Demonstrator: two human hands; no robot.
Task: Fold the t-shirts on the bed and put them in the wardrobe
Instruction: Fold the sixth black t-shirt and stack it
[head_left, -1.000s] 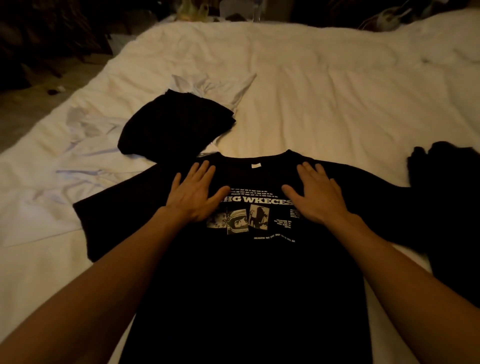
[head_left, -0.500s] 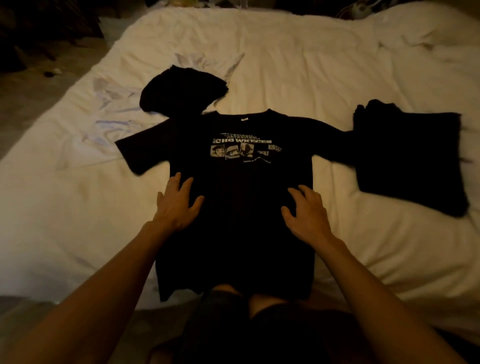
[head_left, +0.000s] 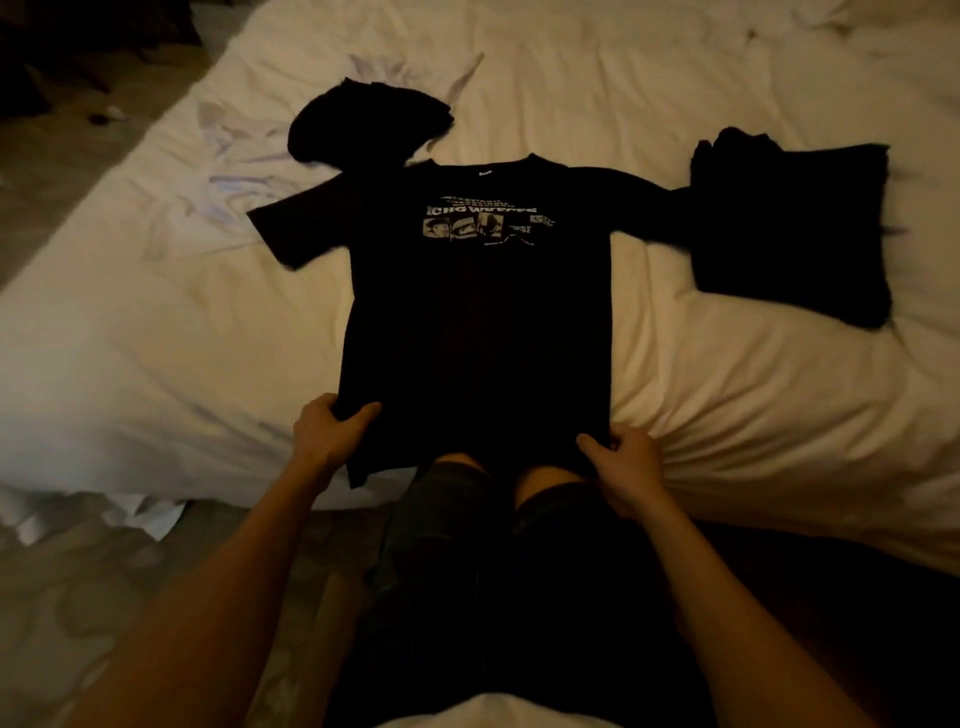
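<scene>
1. Both grips are closed on the hem. The left grip (head_left: 332, 434) pinches the lower left corner of the black t-shirt (head_left: 478, 322), thumb on top. The right grip (head_left: 626, 467) pinches the lower right corner the same way.
2. That t-shirt lies flat and front up on the bed (head_left: 156, 338), sleeves spread, collar at the far end, hem hanging just over the near edge.
3. It looks light and limp, a soft knit with no stiffness. It will likely sag wherever it is unsupported, so corners, hem and shoulders are the best places to hold it.
4. A white block print (head_left: 483, 223) crosses the chest; the rest is matte black.
5. The shirt's right sleeve touches a folded dark garment (head_left: 789, 234). A dark bundle (head_left: 363, 119) sits by the left shoulder on crumpled pale cloth (head_left: 234, 150). The bed cover is cream and wrinkled.
</scene>
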